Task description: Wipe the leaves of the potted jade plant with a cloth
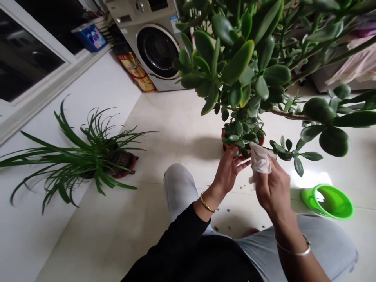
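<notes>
A large jade plant (241, 62) with thick green leaves spreads over the upper right. Its reddish-brown pot (261, 140) shows partly behind the low leaves. At the pot's near side, my left hand (225, 172) has its thumb and fingers around a small low leaf; leaves partly hide the fingertips. Just to the right, my right hand (273, 184) is closed on a crumpled white cloth (261, 158), held up against the low foliage. Whether the cloth touches a leaf is hard to make out.
A bright green bucket (307, 197) with liquid stands at the right. Dark bits (228, 210) lie on the tiled floor by my legs. Left is a long-leaved potted plant (96, 150). A washing machine (158, 51) stands at the back; a blue box (89, 37) sits on the windowsill.
</notes>
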A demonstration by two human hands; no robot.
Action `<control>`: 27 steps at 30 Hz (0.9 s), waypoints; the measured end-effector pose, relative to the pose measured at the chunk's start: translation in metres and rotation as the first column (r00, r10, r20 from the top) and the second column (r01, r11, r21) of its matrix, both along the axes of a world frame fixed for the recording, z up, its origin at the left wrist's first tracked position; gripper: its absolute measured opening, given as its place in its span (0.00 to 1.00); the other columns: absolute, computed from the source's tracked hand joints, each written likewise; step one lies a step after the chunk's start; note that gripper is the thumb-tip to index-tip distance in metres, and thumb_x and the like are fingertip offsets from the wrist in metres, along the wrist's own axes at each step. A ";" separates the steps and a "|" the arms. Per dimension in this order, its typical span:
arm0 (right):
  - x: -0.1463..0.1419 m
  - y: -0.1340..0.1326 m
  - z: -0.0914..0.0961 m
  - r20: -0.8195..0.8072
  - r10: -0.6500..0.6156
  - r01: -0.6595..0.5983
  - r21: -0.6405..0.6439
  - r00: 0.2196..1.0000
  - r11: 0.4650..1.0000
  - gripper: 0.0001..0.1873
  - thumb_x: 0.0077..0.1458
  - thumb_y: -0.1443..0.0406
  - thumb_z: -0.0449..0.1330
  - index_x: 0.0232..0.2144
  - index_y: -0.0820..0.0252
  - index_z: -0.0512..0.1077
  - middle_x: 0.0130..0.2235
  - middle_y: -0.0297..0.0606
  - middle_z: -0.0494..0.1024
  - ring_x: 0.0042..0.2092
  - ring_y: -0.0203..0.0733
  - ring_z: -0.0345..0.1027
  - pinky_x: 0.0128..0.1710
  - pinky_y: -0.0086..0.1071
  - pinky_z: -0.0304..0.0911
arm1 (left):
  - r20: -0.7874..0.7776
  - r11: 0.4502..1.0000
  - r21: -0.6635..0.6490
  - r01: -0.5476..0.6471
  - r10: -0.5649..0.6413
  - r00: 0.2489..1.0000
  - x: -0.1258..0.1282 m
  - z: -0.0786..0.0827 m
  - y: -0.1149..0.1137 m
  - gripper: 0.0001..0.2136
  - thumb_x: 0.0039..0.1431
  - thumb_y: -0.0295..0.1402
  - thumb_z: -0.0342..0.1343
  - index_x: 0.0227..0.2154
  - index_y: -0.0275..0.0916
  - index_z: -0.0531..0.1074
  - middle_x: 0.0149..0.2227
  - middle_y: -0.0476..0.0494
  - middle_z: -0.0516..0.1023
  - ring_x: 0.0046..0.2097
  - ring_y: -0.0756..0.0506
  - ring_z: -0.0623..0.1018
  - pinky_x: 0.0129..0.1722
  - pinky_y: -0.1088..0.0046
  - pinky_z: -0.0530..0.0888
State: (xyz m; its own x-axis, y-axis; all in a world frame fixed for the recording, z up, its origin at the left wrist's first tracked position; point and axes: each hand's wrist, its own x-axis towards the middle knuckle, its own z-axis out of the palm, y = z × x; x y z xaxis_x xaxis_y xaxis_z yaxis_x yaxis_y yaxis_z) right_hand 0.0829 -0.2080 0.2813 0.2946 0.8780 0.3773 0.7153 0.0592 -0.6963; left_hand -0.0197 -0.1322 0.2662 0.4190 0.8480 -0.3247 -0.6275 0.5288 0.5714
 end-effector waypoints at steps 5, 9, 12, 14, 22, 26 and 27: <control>-0.002 0.030 0.028 0.271 0.058 -0.005 -0.191 0.961 0.982 0.30 0.74 0.55 0.40 0.51 0.58 0.80 0.46 0.47 0.84 0.34 0.45 0.76 0.29 0.35 0.57 | 0.007 0.990 -0.142 -0.008 0.009 1.000 0.003 0.000 0.007 0.12 0.69 0.39 0.58 0.44 0.35 0.79 0.42 0.43 0.82 0.41 0.49 0.80 0.50 0.70 0.76; -0.001 0.040 0.027 0.276 0.083 -0.008 -0.263 0.958 0.965 0.33 0.74 0.53 0.40 0.37 0.59 0.82 0.42 0.45 0.83 0.33 0.45 0.76 0.29 0.35 0.56 | -0.031 0.990 -0.140 -0.012 0.008 0.999 0.004 -0.002 0.011 0.12 0.71 0.39 0.56 0.45 0.36 0.79 0.42 0.42 0.82 0.38 0.49 0.79 0.37 0.74 0.75; 0.003 0.035 0.020 0.195 0.131 -0.078 -0.259 0.972 0.963 0.32 0.74 0.53 0.41 0.39 0.56 0.83 0.53 0.44 0.83 0.40 0.47 0.79 0.35 0.36 0.64 | -0.032 0.992 -0.126 -0.012 0.008 0.999 0.003 -0.002 0.011 0.12 0.72 0.39 0.55 0.43 0.36 0.79 0.42 0.42 0.80 0.38 0.49 0.77 0.37 0.73 0.75; 0.006 0.031 0.015 0.133 0.157 -0.120 -0.253 0.979 0.960 0.33 0.74 0.52 0.41 0.37 0.55 0.84 0.56 0.44 0.83 0.44 0.49 0.80 0.39 0.38 0.68 | -0.021 0.991 -0.132 0.003 -0.006 1.000 0.001 -0.002 0.011 0.12 0.72 0.38 0.55 0.43 0.36 0.79 0.43 0.42 0.80 0.39 0.49 0.77 0.38 0.72 0.75; 0.006 0.031 0.011 0.083 0.128 -0.107 -0.222 0.988 0.969 0.33 0.74 0.50 0.42 0.38 0.55 0.85 0.57 0.44 0.82 0.49 0.53 0.81 0.45 0.41 0.72 | -0.020 0.996 -0.093 0.016 -0.018 1.000 -0.002 -0.004 0.012 0.14 0.66 0.42 0.62 0.45 0.36 0.79 0.44 0.39 0.81 0.41 0.46 0.78 0.43 0.68 0.76; 0.004 0.024 0.008 0.040 0.199 -0.190 -0.166 0.979 0.968 0.31 0.74 0.51 0.44 0.38 0.56 0.84 0.48 0.45 0.85 0.41 0.47 0.81 0.38 0.36 0.72 | -0.032 0.996 -0.079 0.032 -0.035 0.999 -0.003 -0.003 0.014 0.14 0.67 0.41 0.61 0.47 0.36 0.80 0.44 0.39 0.82 0.41 0.47 0.79 0.39 0.71 0.75; 0.005 0.023 0.006 0.037 0.194 -0.186 -0.157 0.980 0.970 0.30 0.74 0.51 0.44 0.40 0.56 0.84 0.49 0.45 0.85 0.42 0.47 0.81 0.38 0.36 0.72 | -0.027 0.996 -0.084 0.036 -0.038 0.999 -0.003 -0.003 0.013 0.14 0.68 0.41 0.60 0.46 0.36 0.80 0.44 0.39 0.82 0.40 0.47 0.78 0.38 0.71 0.75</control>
